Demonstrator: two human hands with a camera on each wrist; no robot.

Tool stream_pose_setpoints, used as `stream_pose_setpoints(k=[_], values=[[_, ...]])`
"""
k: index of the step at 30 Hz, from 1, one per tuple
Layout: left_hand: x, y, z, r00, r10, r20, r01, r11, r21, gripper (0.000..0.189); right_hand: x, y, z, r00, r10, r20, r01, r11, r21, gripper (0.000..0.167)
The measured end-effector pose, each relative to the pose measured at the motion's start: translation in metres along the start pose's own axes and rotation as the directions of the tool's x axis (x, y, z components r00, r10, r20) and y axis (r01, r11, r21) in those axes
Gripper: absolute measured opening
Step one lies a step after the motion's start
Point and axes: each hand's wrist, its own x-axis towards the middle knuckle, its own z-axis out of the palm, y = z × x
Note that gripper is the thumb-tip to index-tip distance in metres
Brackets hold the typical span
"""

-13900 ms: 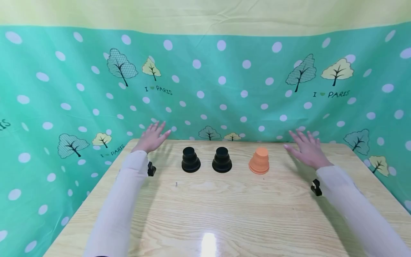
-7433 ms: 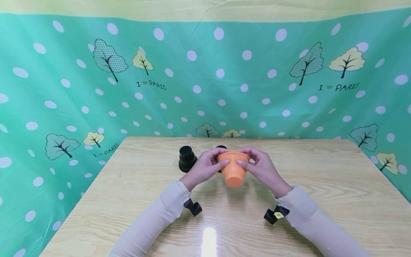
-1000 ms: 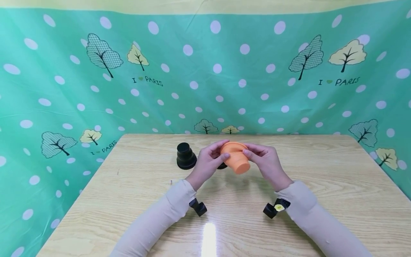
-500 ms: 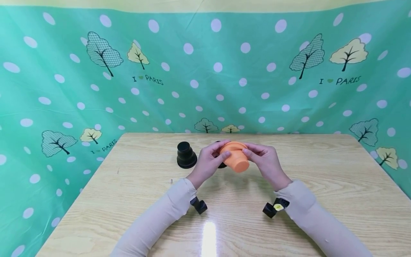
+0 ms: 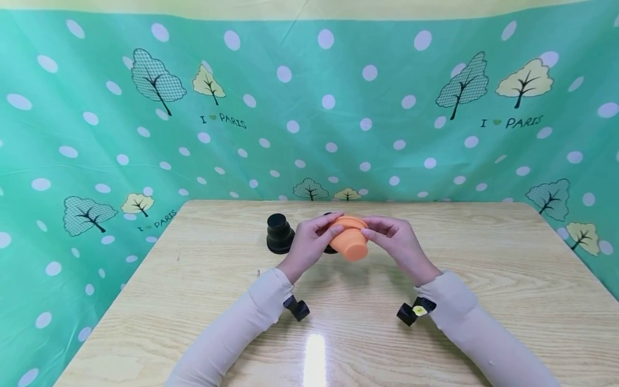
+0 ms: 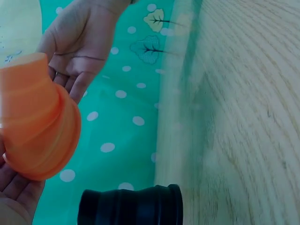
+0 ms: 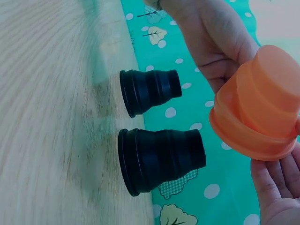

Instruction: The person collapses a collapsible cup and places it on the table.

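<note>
Both hands hold an orange collapsible cup [image 5: 354, 236] above the table, its wide rim away from the person and its narrow base tilted toward them. My left hand [image 5: 308, 244] pinches the rim side with the thumb on the wall and fingers behind. My right hand [image 5: 400, 242] does the same on the other side. The right wrist view shows the cup [image 7: 267, 103] with its wall folded in near the rim, skewed to one side. Two black collapsible cups, one [image 7: 150, 91] smaller in that view than the other [image 7: 161, 159], stand upside down on the table.
In the head view one black cup [image 5: 279, 234] stands left of the hands; the other [image 5: 331, 249] is mostly hidden behind the left hand and orange cup. The wooden table [image 5: 483, 258] ends at a green dotted cloth [image 5: 271, 107]. Each wrist wears a small black camera [image 5: 296, 308].
Earlier the hands were apart and the orange cup stood on the table; then both took hold of it. In the last half second the cup has shifted slightly left and its wall has skewed.
</note>
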Motion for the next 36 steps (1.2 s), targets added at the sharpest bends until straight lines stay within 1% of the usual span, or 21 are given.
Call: stream_pose_setpoints(k=[4,8,12,16,19,21,24,26,28,32,36], values=[[0.0001,0.0015,-0.0008,1.0,-0.013,0.019,0.013,1.0,0.013,0.037,-0.0008,-0.0018,0.0024,1.0,-0.003,-0.013,0.002,0.998,-0.063,0.037],[-0.0008,0.003,0.0008,0.997,-0.034,0.066,0.032,0.999,0.025,0.037,-0.0023,-0.0018,0.0055,1.0,-0.017,0.003,0.017,0.994,-0.11,0.036],[-0.0023,0.0041,0.0041,0.994,-0.022,0.106,0.016,0.998,0.056,0.038,-0.0037,-0.0019,0.0084,0.999,-0.042,0.033,0.047,0.987,-0.156,0.035],[-0.0031,0.0055,0.0064,0.993,0.01,0.114,-0.021,0.996,0.092,0.039,-0.0046,-0.0011,0.0098,0.999,-0.042,0.032,0.047,0.985,-0.168,0.036],[-0.0035,0.0075,0.0059,0.994,0.02,0.109,-0.031,0.994,0.101,0.038,-0.0052,-0.0007,0.01,0.999,-0.049,0.022,0.052,0.982,-0.179,0.036],[-0.0038,0.0088,0.0048,0.994,0.011,0.107,-0.022,0.995,0.098,0.038,-0.0054,-0.0007,0.0103,0.998,-0.064,0.019,0.066,0.981,-0.183,0.036],[-0.0036,0.008,0.0033,0.993,-0.022,0.118,0.014,0.998,0.069,0.039,-0.0057,0.0007,0.0105,0.996,-0.086,0.008,0.086,0.98,-0.182,0.035],[-0.0038,0.008,0.0019,0.99,-0.052,0.128,0.049,0.998,0.031,0.039,-0.0057,0.0017,0.0103,0.996,-0.093,0.0,0.092,0.981,-0.171,0.034],[-0.0031,0.0077,0.0004,0.99,-0.068,0.127,0.07,0.998,-0.009,0.038,-0.0057,0.0018,0.0099,0.996,-0.092,-0.013,0.089,0.983,-0.16,0.034],[-0.001,0.0087,-0.0022,0.993,-0.078,0.093,0.087,0.992,-0.095,0.037,-0.0054,0.0003,0.0079,0.995,-0.089,-0.041,0.083,0.989,-0.121,0.034],[0.0002,0.0094,-0.0025,0.995,-0.084,0.053,0.091,0.985,-0.149,0.036,-0.0057,-0.0027,0.0053,0.991,-0.083,-0.107,0.075,0.995,-0.072,0.036]])
